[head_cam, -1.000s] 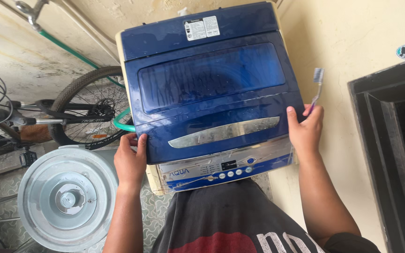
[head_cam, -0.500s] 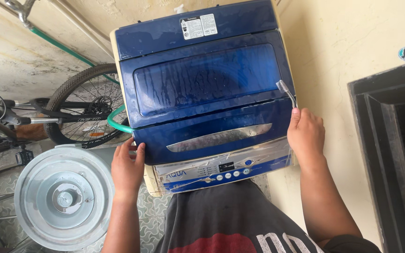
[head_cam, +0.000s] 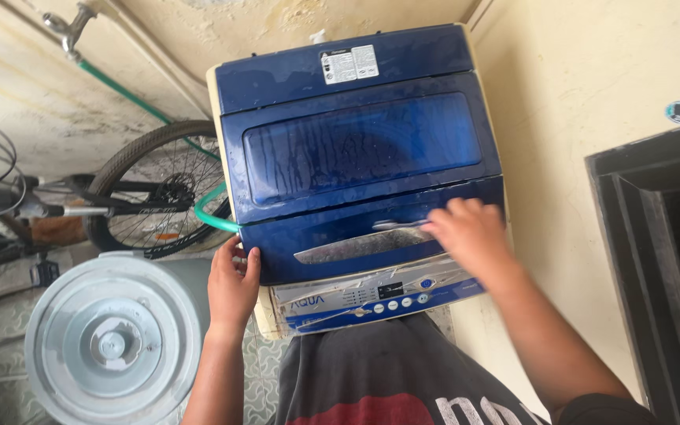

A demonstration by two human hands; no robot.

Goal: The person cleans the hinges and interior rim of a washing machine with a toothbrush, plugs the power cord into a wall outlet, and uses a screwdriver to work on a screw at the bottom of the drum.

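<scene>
Resting across the near part of the lid, the right hand lies palm down with its fingers loosely curled, their tips touching the silvery handle recess; blur hides whether it grasps anything. The left hand clasps the near left corner of the blue lid, thumb on top and fingers wrapped over the edge. Both hands sit on the top-loading washing machine, whose lid is down; its tinted window shows only wet streaks, so what the tub holds cannot be told. Nearer lies the control panel with a row of round buttons. Left of the machine stands a pale round drum, lid on. Farther left a bicycle leans by the wall, and a green hose curls beside the machine.
</scene>
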